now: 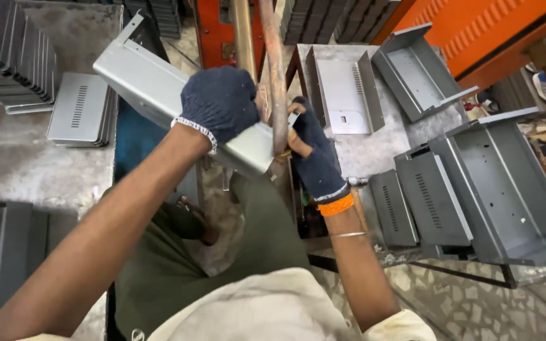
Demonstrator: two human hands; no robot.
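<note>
1. A folded grey sheet-metal housing [159, 88] sits in the upper middle of the frame, tilted, its long body running from upper left down to the centre, where its lower end meets two upright copper-coloured rods [276, 69].
2. The left hand [219, 104], in a dark knitted glove, is clenched over the top face of the housing near its lower end, pressing it toward the rods.
3. The right hand [314, 151], also gloved, with an orange band at the wrist, grasps the housing's lower corner just right of the rods; its fingertips are partly hidden behind the rod, so how far they wrap I cannot tell.
4. Judging by how things lie, this one piece is at the rods and in work; no mark on it shows how far its work has got.
5. To the right of the frame, open grey housings [494, 183] and slotted panels [393, 208] lie on a stand, with more trays [412, 69] on the speckled table [387, 142] above them.
6. At upper left, a stack of slotted covers [80, 107] and a row of upright grey parts [14, 57] rest on another surface; which piles are finished I cannot tell.
7. An orange machine body [475, 31] fills the upper right.
</note>
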